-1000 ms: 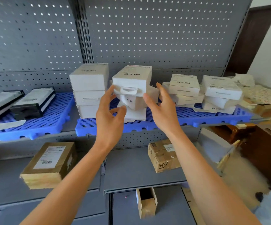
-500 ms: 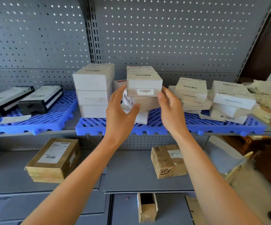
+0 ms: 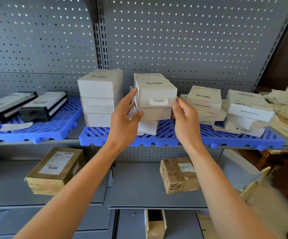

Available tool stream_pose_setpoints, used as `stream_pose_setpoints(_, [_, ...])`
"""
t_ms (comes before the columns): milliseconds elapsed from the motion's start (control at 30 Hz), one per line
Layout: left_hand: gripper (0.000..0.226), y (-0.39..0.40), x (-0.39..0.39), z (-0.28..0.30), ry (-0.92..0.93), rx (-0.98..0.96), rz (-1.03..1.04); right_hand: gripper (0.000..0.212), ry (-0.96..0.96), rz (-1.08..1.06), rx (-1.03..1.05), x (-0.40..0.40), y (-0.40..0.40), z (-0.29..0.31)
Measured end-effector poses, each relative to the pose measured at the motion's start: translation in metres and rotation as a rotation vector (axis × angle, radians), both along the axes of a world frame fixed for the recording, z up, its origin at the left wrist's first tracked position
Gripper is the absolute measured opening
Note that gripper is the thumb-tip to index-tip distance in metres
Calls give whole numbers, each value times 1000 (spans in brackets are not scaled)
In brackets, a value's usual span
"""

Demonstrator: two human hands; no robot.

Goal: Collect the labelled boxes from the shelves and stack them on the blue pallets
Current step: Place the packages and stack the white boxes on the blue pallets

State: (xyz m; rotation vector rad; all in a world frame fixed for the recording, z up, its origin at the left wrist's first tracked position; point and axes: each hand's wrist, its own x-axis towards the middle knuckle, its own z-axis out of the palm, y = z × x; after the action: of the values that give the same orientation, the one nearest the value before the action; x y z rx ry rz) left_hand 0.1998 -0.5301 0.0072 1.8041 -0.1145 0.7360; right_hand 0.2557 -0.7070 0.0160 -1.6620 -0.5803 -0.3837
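So from my head view I've got both hands up at the middle stack on the blue pallet (image 3: 157, 141) that sits on the upper shelf. The top white labelled box (image 3: 157, 91) is the one I'm on — it sits on a second white box (image 3: 155, 113), which sits a bit crooked on a third one at the bottom (image 3: 148, 127). My left hand (image 3: 124, 121) is on the left side of the stack, fingers fairly straight and reaching up along the top box's left face, thumb pressed against the front of the second box. My right hand (image 3: 185, 121) is at the right side with its fingers curled in around the stack's right edge, thumb tip at the lower right corner of the top box — whether that counts as a real grip or just a touch, I honestly can't tell. Just left of this stack is a neater stack of three white boxes (image 3: 99, 98) on the same pallet, and to the right two looser piles of flat white boxes (image 3: 207, 102). Another blue pallet (image 3: 36, 133) on the left carries two black-and-white boxes (image 3: 43, 105). On the grey shelf below sit a taped brown parcel (image 3: 55, 171) and a smaller cardboard box (image 3: 179, 175).
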Motion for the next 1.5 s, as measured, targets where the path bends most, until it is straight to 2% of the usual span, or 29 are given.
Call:
stream_pose_setpoints(767, [62,5,5,1,-44,-125,-56,44,-34,4,-40,13,15,-16])
stream_pose_setpoints(1100, [62,10,7,1,-36,-58,-44,45,-45,9,14,9,19,-16])
stream_pose_setpoints(1333, [43,0,3,13,-117,-94,26,38,-39,4,30,6,17,-5])
stream_pose_setpoints(1500, [41,0,8,14,-129,-87,93,34,-18,-20,15,8,17,-1])
